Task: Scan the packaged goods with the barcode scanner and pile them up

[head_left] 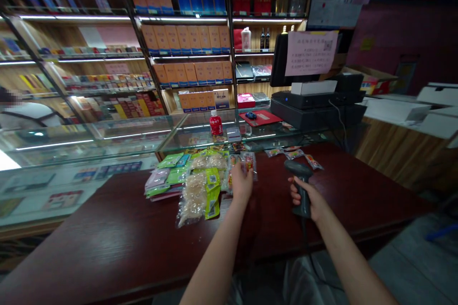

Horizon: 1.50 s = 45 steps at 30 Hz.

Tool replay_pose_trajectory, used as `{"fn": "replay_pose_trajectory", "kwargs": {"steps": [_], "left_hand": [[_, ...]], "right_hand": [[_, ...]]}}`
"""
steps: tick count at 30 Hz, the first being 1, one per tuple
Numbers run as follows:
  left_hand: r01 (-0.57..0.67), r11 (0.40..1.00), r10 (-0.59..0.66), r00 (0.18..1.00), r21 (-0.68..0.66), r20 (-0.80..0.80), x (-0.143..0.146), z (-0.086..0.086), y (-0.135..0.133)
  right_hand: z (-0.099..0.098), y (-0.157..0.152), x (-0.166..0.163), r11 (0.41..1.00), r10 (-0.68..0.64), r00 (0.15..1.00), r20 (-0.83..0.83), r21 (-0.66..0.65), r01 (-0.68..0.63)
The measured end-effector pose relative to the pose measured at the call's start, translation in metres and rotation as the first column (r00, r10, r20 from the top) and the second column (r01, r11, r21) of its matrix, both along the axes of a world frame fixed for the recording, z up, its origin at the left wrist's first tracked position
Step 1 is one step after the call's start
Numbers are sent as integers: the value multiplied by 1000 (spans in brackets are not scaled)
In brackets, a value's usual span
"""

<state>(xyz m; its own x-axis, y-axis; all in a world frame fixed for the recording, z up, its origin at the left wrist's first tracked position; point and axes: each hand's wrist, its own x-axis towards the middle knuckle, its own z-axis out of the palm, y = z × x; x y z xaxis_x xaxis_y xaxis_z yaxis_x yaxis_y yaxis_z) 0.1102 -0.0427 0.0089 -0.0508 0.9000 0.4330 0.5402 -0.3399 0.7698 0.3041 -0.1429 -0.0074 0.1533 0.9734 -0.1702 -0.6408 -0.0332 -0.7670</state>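
My right hand point(310, 198) is wrapped round the handle of a dark barcode scanner point(300, 178), held upright over the dark red counter point(107, 243). My left hand point(242, 182) is closed on a small clear snack packet point(247, 162), lifted just above the counter. To the left of it lies a pile of snack packets point(195, 182), green, yellow and clear, some overlapping.
Several small packets point(293, 154) lie by the counter's far edge. A red bottle point(215, 124) stands on the glass display case point(107, 138). A cash register with a screen point(315, 90) is at the right. Shelves of boxed goods fill the back wall. Another person is at the far left.
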Motion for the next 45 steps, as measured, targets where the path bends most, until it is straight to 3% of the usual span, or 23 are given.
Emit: {"fn": "replay_pose_trajectory", "kwargs": {"steps": [3, 7, 11, 16, 21, 24, 28, 33, 40, 45], "left_hand": [[-137, 987, 133, 990, -84, -51, -22, 19, 22], [-233, 966, 210, 959, -110, -189, -41, 31, 49], [-276, 958, 230, 901, -78, -367, -40, 34, 62], [-324, 944, 293, 738, 62, -607, -39, 30, 64], [-283, 948, 306, 694, 143, -652, -37, 30, 58], [-217, 961, 276, 707, 172, -651, -22, 31, 54], [-3, 987, 111, 726, 158, -679, 13, 26, 57], [228, 973, -122, 652, 40, -748, 65, 10, 77], [307, 947, -273, 625, -91, -731, 128, -10, 116], [340, 935, -308, 638, -101, -706, 150, -18, 132]], "right_hand": [[-11, 1, 4, 1000, 17, 998, -64, 4, -17], [-21, 1, 5, 1000, 24, 992, -120, 14, -22], [-24, 2, 6, 999, 38, 986, -164, 13, -36], [-24, 2, 7, 999, 31, 985, -169, 16, -28], [-22, 2, 6, 999, 32, 990, -136, 11, -31], [-21, 3, 5, 1000, 26, 992, -127, 8, -25], [-19, 3, 4, 1000, 5, 992, -124, 7, -4], [-17, 4, 2, 999, -45, 989, -142, 6, 46], [-13, 5, 0, 994, -108, 985, -138, -26, 106], [-11, 7, 0, 992, -125, 979, -161, -42, 120]]}}
